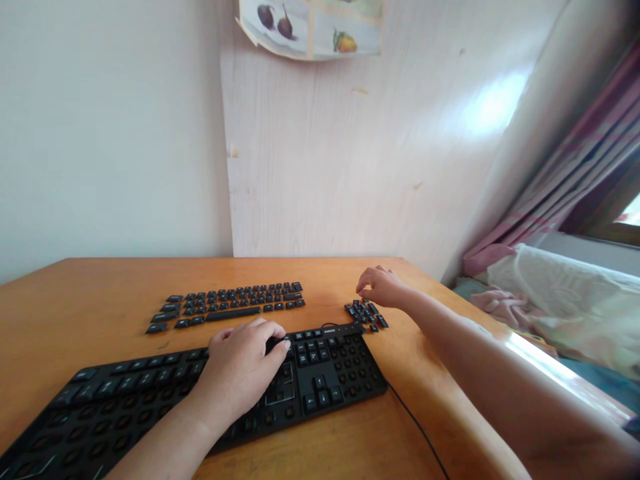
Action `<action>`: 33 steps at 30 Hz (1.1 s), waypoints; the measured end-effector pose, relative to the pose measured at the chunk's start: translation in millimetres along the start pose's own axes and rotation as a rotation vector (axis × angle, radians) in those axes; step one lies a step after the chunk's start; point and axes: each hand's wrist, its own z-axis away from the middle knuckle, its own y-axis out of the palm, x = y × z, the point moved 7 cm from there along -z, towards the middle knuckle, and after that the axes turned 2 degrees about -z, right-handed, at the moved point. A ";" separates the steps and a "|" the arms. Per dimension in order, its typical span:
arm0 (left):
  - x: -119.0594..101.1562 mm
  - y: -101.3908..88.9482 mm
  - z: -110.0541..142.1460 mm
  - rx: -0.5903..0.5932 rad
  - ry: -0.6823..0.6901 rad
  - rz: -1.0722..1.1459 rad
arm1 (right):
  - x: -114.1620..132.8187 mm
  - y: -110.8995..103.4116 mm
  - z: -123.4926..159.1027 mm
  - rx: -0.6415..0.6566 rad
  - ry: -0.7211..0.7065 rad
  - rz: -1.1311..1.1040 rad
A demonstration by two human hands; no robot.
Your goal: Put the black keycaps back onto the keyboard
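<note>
A black keyboard (320, 383) lies at a slant on the table, many of its keycaps off, with bare key sockets showing across the main block and number pad. My left hand (250, 360) rests on its upper middle part, closed over the far edge with the thumb on the near side. Beyond the number pad, my right hand (383, 287) hovers just above a small group of loose keycaps (367, 313). Its thumb and fingers are bent close together; whatever is between them is too small to make out. More loose keycaps (240, 297) lie in rows behind the keyboard, with a long space bar (233, 314) among them.
The wooden table (125, 277) meets a pale wall at the back. A cable (417, 427) runs from beside the keyboard toward the near edge. Bedding (565, 300) and a pink curtain (555, 177) are at the right. A fruit picture (310, 30) hangs above.
</note>
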 end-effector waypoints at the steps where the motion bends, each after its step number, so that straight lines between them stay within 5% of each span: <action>1: 0.2 0.4 -0.1 -0.001 0.002 0.000 | -0.1 1.7 -0.3 0.008 -0.002 -0.001; 13: 0.4 0.8 0.5 -0.013 0.011 -0.003 | -3.0 25.5 -16.7 0.073 0.027 -0.026; 33: -1.7 0.3 0.6 -0.016 0.011 0.006 | -10.2 26.9 -20.5 0.078 0.001 -0.041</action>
